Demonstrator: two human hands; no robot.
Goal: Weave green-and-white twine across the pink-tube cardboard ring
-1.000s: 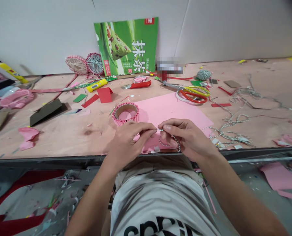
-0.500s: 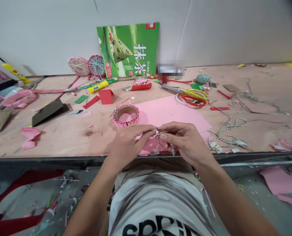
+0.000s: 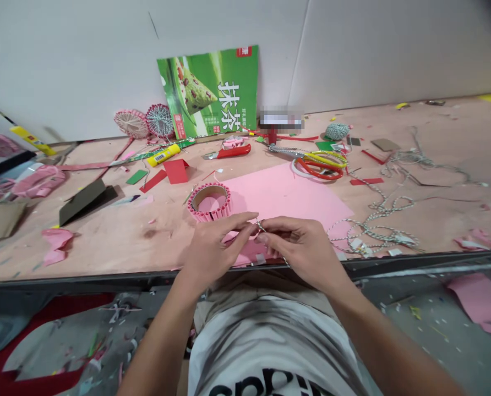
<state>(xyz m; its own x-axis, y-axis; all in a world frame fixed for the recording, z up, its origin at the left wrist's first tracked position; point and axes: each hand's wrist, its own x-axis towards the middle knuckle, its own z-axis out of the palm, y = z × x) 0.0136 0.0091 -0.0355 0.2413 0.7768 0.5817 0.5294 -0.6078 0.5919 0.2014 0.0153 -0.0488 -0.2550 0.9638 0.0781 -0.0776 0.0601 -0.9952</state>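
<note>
Near the table's front edge, my left hand (image 3: 218,242) and my right hand (image 3: 301,242) meet at the fingertips, both pinching a thin grey-and-white string (image 3: 261,226). Part of the string hangs below my right hand. Under and behind the hands lies a pink sheet (image 3: 287,192). A ring edged with rolled pink paper (image 3: 209,202) stands just beyond my left hand. More of the same string (image 3: 388,225) lies in loose loops to the right of my right hand.
Scissors with yellow and red handles (image 3: 322,165), a red cutter (image 3: 233,151) and a yellow glue stick (image 3: 163,155) lie farther back. A green printed card (image 3: 212,93) leans on the wall. Dark folded card (image 3: 84,202) sits at left.
The string loop between my hands has drawn in and less string hangs below. My fingertips have shifted slightly, and the whole view has tilted a little.
</note>
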